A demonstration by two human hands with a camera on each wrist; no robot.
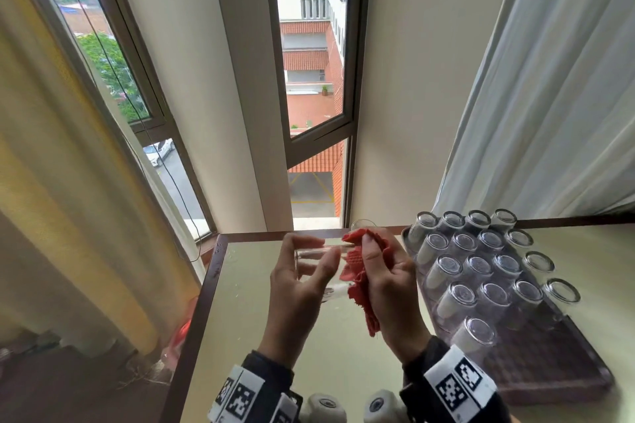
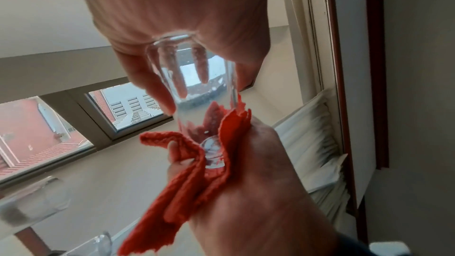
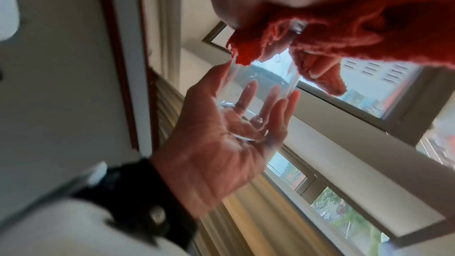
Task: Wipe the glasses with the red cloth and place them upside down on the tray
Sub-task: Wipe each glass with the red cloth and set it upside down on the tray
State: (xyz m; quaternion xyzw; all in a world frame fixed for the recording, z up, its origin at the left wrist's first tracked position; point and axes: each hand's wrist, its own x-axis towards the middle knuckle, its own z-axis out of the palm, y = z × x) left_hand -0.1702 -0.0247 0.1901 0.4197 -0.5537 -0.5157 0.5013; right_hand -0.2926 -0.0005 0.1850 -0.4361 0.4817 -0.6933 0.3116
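I count seventeen glasses (image 1: 494,292) upside down on the tray (image 1: 567,378) at my two o'clock. One more glass (image 1: 318,256) lies sideways in my left hand (image 1: 302,285), fingers curled around it; my right hand (image 1: 388,282) pinches the red cloth (image 1: 357,271) over its other end.

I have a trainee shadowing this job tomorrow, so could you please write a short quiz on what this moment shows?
1. True or false: the clear drinking glass held by the left hand is standing on the dark rectangular tray.
2. Which hand holds the crumpled red cloth? A) left hand B) right hand C) neither
3. Fill in: the clear glasses on the tray stand with their bases facing ____.

Key: 1 false, it is held in the air over the pale glossy table; 2 B, at one end of the held glass; 3 up, so they are upside down.
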